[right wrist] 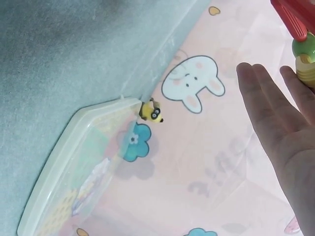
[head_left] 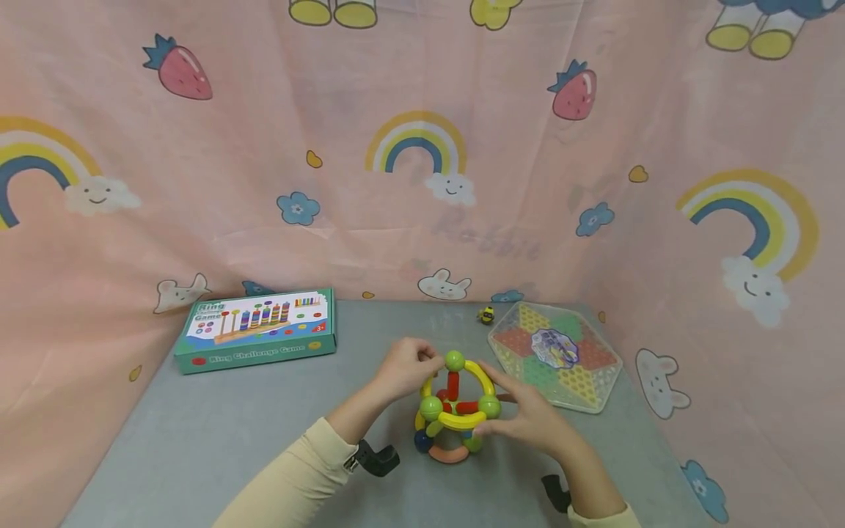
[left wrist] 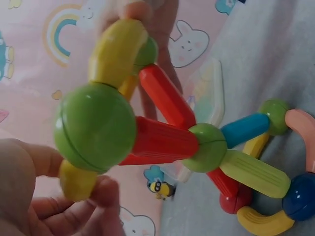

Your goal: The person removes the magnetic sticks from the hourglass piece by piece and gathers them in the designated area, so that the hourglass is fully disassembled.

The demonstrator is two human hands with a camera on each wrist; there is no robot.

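A toy frame of colored rods and balls (head_left: 460,421) stands on the table between both hands. Its upper part is a ring of yellow curved rods (left wrist: 119,51) joined by green balls (left wrist: 96,128); red rods (left wrist: 165,139) run inward to a green center ball. On the left side, my left hand (head_left: 411,367) pinches a yellow curved rod (left wrist: 78,183) beside a green ball, between thumb and fingers. My right hand (head_left: 528,418) rests against the ring's right side, thumb at the front and fingers extended behind. Lower down are a blue ball (head_left: 423,441) and an orange curved rod (head_left: 449,455).
A green Ring Challenge Game box (head_left: 257,330) lies at the back left. Toward the back right lies a clear hexagonal case (head_left: 597,389) with a colored star board. Near it stands a small yellow-black bee figure (head_left: 486,315). A patterned pink curtain (head_left: 422,242) hangs behind the table.
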